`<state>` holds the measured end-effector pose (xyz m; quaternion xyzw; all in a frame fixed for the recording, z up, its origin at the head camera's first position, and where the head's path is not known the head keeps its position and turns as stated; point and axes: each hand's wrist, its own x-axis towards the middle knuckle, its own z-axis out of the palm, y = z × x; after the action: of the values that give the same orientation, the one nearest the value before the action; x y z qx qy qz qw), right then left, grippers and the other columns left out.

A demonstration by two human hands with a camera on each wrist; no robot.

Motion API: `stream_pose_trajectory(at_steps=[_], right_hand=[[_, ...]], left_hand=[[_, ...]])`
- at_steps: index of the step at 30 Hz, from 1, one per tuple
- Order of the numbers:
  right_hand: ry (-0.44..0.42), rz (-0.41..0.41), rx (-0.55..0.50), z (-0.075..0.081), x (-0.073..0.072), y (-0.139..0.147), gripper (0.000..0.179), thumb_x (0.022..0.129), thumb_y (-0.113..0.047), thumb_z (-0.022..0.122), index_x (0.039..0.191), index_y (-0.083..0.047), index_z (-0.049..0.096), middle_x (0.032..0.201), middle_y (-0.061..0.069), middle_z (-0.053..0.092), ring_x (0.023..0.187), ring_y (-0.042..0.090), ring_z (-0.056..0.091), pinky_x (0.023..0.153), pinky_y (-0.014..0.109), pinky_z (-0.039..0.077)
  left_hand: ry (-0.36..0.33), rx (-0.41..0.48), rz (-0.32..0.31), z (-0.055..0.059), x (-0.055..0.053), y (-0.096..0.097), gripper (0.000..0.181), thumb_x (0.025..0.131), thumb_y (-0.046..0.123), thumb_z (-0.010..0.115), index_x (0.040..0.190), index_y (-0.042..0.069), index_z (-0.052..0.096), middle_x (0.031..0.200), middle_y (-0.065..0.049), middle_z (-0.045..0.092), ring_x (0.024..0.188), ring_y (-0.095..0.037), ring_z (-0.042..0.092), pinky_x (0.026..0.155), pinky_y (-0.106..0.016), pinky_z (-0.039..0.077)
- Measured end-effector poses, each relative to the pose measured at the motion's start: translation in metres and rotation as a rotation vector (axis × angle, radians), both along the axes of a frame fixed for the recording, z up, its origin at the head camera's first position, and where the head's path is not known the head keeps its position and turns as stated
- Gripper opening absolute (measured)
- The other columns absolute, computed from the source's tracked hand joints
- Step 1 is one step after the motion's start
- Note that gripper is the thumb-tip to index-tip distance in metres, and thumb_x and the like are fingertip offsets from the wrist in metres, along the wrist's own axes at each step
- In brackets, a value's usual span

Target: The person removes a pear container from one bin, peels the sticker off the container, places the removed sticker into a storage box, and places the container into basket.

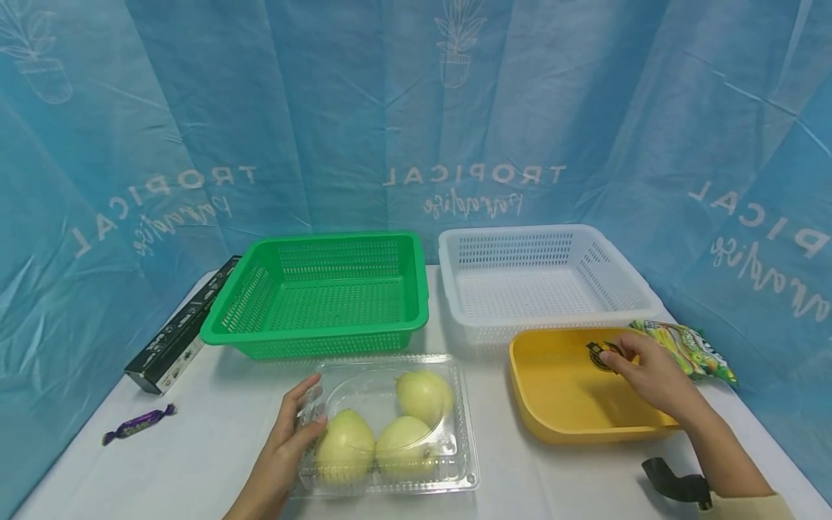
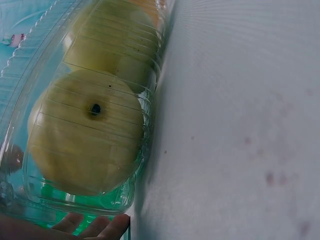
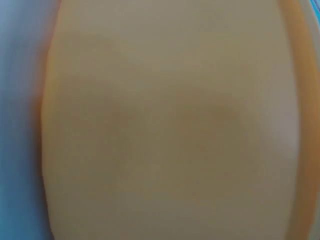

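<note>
Clear plastic box (image 1: 383, 393): rests on the white table (image 1: 221, 440) and holds three pale yellow-green pears, all visible through its plastic; the left pear (image 1: 346, 444) and middle pear (image 1: 403, 442) lie side by side along the near side, and the far pear (image 1: 424, 397) lies behind them, toward the right. The left hand (image 1: 286, 433) is at the box's left side, fingers extended and thumb apart from them, touching the plastic. In the left wrist view, one pear shows a dark pit facing outward. To the right of the clear box stands a yellow tub (image 1: 552, 390); the right hand (image 1: 650, 372) reaches into it, thumb and fingers pinching a small dark item (image 1: 601, 355) with yellowish marks, its nature too small to determine. Whether that item touches the tub cannot be told; the right wrist view is blurred. Beyond the clear box, to its left, stands a green basket (image 1: 312, 334) with perforated walls and floor; beyond it to the right, a white basket (image 1: 552, 318) of similar construction, its slotted floor visible. Farther right of the clear box, a green snack packet (image 1: 689, 350) lies just beside the tub. Left of the clear box lie a purple-wrapped candy (image 1: 139, 425) and, farther back, a long black carton (image 1: 185, 328).
</note>
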<state>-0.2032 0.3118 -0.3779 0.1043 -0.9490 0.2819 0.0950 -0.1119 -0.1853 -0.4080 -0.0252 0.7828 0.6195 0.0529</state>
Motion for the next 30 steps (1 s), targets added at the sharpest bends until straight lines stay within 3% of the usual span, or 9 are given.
stream_pose_trajectory(at_steps=[15, 25, 30], right_hand=[[-0.128, -0.032, 0.029, -0.011, -0.004, 0.011, 0.030, 0.094, -0.031, 0.058, 0.076, -0.008, 0.051, 0.071, 0.002, 0.045, 0.061, 0.007, 0.038, 0.050, 0.024, 0.028], [-0.128, 0.001, 0.031, -0.017, -0.006, 0.015, 0.031, 0.094, -0.029, 0.058, 0.073, -0.008, 0.049, 0.064, -0.002, 0.040, 0.055, 0.004, 0.035, 0.047, 0.023, 0.026], [-0.173, 0.008, 0.036, -0.018, -0.007, 0.014, 0.031, 0.094, -0.029, 0.059, 0.073, -0.008, 0.048, 0.063, -0.002, 0.038, 0.053, 0.005, 0.035, 0.046, 0.023, 0.027]], left_hand=[[-0.008, 0.004, -0.007, 0.002, 0.000, 0.000, 0.054, 0.099, 0.029, 0.043, 0.147, 0.037, 0.018, 0.158, -0.013, 0.006, 0.144, -0.044, -0.013, 0.101, -0.077, -0.003], [-0.001, 0.003, -0.008, 0.003, 0.000, 0.001, 0.054, 0.100, 0.029, 0.043, 0.147, 0.037, 0.018, 0.158, -0.012, 0.007, 0.145, -0.043, -0.012, 0.102, -0.077, -0.002], [-0.005, -0.001, -0.004, 0.003, 0.000, 0.001, 0.054, 0.100, 0.029, 0.043, 0.147, 0.037, 0.018, 0.158, -0.012, 0.008, 0.145, -0.043, -0.011, 0.103, -0.076, -0.002]])
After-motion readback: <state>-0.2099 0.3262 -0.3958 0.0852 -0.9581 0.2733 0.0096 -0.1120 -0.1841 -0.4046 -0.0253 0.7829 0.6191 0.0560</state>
